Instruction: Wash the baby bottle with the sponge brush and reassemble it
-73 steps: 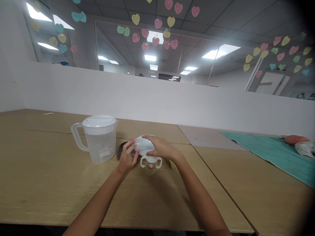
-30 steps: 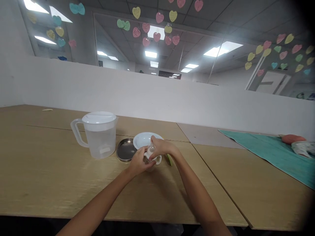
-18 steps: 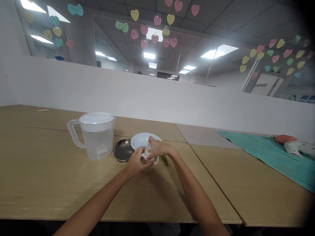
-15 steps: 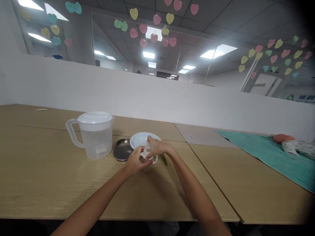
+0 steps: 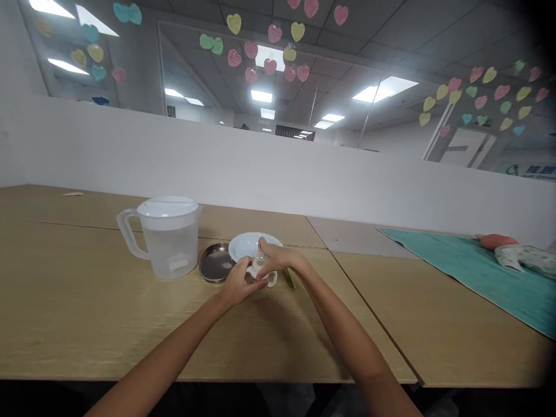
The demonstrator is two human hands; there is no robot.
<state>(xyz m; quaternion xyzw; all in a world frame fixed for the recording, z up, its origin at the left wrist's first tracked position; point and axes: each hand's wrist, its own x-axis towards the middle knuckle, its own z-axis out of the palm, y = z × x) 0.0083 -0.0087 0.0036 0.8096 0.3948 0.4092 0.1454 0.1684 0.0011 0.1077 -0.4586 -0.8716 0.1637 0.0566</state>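
Both hands are closed around a baby bottle [image 5: 259, 262] with a clear teat and a white handle loop at its right. My left hand [image 5: 237, 282] grips it from the left side. From above and to the right, my right hand [image 5: 273, 259] has its fingers wrapped about the collar and teat. Much of the bottle's body is hidden by the fingers. Just behind the hands lies a white bowl [image 5: 243, 243], and to the left of it a round metal tray [image 5: 214, 263]. A thin green item [image 5: 290, 279] pokes out beside my right wrist.
A clear plastic pitcher [image 5: 171, 246] with a white lid stands left of the tray. On the right, a green cloth [image 5: 460, 272] carries a doll-like bundle [image 5: 523, 258] with an orange-red end. Seams cross the wooden table [image 5: 108, 324]; a white wall [image 5: 260, 174] borders its back.
Both hands keep hold of the bottle, and their grip has shifted only slightly. The whole view has moved a little with the head. The other things stay where they were.
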